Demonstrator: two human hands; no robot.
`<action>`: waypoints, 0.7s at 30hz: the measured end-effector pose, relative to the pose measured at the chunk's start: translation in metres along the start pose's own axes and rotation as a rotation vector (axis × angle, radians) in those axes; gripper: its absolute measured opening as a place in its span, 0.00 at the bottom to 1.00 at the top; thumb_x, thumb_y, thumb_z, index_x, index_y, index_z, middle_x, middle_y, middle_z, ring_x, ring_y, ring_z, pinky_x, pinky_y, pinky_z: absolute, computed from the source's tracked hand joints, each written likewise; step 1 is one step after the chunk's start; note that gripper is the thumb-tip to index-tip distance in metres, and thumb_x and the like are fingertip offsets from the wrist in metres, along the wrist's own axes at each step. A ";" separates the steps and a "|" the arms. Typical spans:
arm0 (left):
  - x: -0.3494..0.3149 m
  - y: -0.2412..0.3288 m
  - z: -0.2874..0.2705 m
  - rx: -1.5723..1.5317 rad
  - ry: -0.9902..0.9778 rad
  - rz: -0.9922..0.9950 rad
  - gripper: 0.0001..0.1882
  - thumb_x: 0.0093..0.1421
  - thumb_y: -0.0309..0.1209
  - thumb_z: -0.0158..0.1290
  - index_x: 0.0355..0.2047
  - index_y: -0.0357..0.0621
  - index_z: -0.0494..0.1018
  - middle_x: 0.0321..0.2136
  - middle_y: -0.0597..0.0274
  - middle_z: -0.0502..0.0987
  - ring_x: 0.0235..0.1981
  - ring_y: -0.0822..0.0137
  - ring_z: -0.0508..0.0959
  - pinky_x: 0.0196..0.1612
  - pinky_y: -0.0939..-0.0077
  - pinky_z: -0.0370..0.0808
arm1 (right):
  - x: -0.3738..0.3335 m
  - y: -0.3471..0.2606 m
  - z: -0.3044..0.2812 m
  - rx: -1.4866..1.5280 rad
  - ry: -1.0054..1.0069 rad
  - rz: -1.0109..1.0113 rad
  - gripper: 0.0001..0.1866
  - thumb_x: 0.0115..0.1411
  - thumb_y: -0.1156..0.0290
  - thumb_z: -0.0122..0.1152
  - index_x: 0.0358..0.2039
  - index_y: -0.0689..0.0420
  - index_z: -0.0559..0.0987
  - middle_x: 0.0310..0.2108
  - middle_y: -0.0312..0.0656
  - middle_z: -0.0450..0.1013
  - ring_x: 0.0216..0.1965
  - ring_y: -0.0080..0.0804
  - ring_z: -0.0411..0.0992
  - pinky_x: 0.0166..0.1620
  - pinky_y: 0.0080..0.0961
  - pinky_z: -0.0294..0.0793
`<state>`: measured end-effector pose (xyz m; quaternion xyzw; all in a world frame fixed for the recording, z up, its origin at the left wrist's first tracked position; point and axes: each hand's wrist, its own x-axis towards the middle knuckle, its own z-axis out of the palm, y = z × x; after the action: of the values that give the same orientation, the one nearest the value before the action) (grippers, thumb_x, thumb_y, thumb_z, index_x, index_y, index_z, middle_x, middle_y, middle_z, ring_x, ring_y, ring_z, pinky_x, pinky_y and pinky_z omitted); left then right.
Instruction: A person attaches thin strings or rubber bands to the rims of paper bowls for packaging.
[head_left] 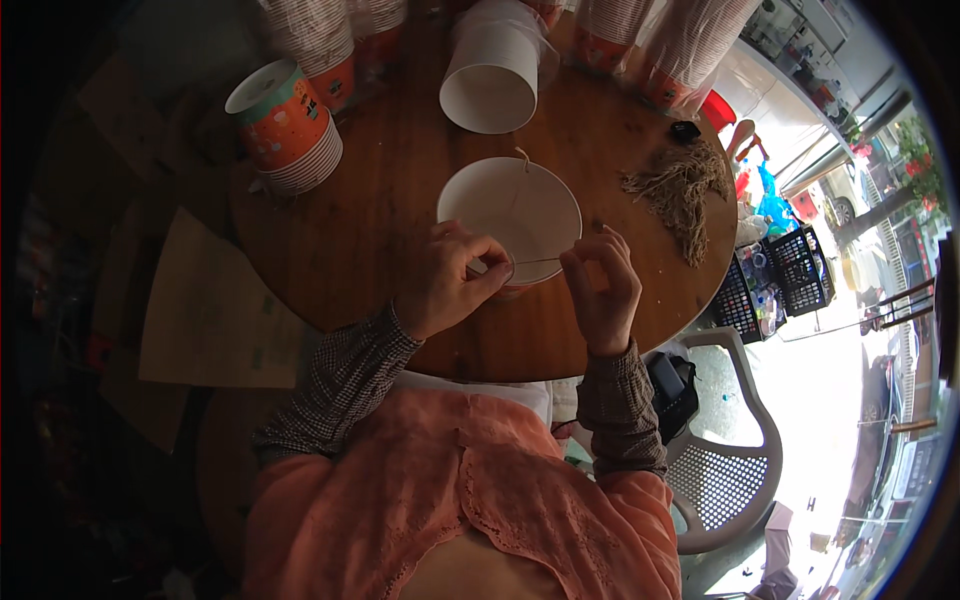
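Observation:
A white paper bucket (475, 195) stands with its open mouth upward on the round wooden table, close in front of me. At its far rim a short piece of twine (523, 160) sticks out, and a faint line runs down inside the wall. Over the near rim, my left hand (450, 278) is closed, thumb and fingertips pinched together. My right hand (603, 290) pinches too, just right of the rim. Between both hands a thin string (540, 261) is stretched nearly level. The fingers hide its ends.
A bundle of loose twine (690, 190) lies on the table's right. Beyond the bucket, another white bucket (490, 90) lies on its side. Stacked orange paper buckets (285, 130) stand far left, with wrapped stacks behind. A plastic chair (735, 470) and black crates (800, 270) are at right.

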<state>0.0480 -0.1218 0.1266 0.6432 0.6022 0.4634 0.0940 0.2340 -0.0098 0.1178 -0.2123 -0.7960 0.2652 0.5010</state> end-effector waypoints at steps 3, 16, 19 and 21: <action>-0.004 -0.002 0.002 -0.173 -0.018 -0.145 0.05 0.57 0.30 0.58 0.29 0.41 0.77 0.24 0.62 0.80 0.29 0.67 0.79 0.47 0.67 0.73 | 0.003 -0.007 -0.005 -0.161 -0.048 -0.136 0.06 0.50 0.77 0.67 0.27 0.57 0.77 0.27 0.37 0.74 0.36 0.36 0.73 0.56 0.43 0.66; -0.004 0.002 0.004 -0.040 0.011 -0.031 0.06 0.55 0.29 0.61 0.28 0.41 0.76 0.28 0.64 0.75 0.30 0.73 0.76 0.33 0.79 0.73 | -0.002 -0.004 -0.013 -0.188 -0.127 -0.165 0.07 0.48 0.77 0.67 0.28 0.57 0.77 0.27 0.39 0.72 0.36 0.40 0.72 0.48 0.39 0.71; 0.001 0.010 0.005 -0.147 -0.022 -0.171 0.05 0.57 0.28 0.59 0.29 0.40 0.76 0.30 0.63 0.75 0.30 0.73 0.76 0.34 0.79 0.74 | -0.003 -0.018 -0.019 -0.120 -0.350 -0.280 0.10 0.46 0.77 0.68 0.30 0.56 0.79 0.28 0.38 0.71 0.36 0.40 0.71 0.44 0.36 0.71; 0.004 0.010 0.002 -0.187 -0.070 -0.217 0.04 0.58 0.28 0.57 0.31 0.40 0.76 0.30 0.62 0.75 0.31 0.73 0.77 0.34 0.80 0.74 | -0.004 -0.024 -0.013 -0.062 -0.407 -0.332 0.12 0.45 0.76 0.68 0.33 0.55 0.80 0.29 0.38 0.71 0.36 0.39 0.71 0.44 0.35 0.71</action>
<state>0.0561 -0.1199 0.1344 0.5785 0.6188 0.4820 0.2237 0.2454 -0.0276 0.1351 -0.0361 -0.9120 0.1922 0.3605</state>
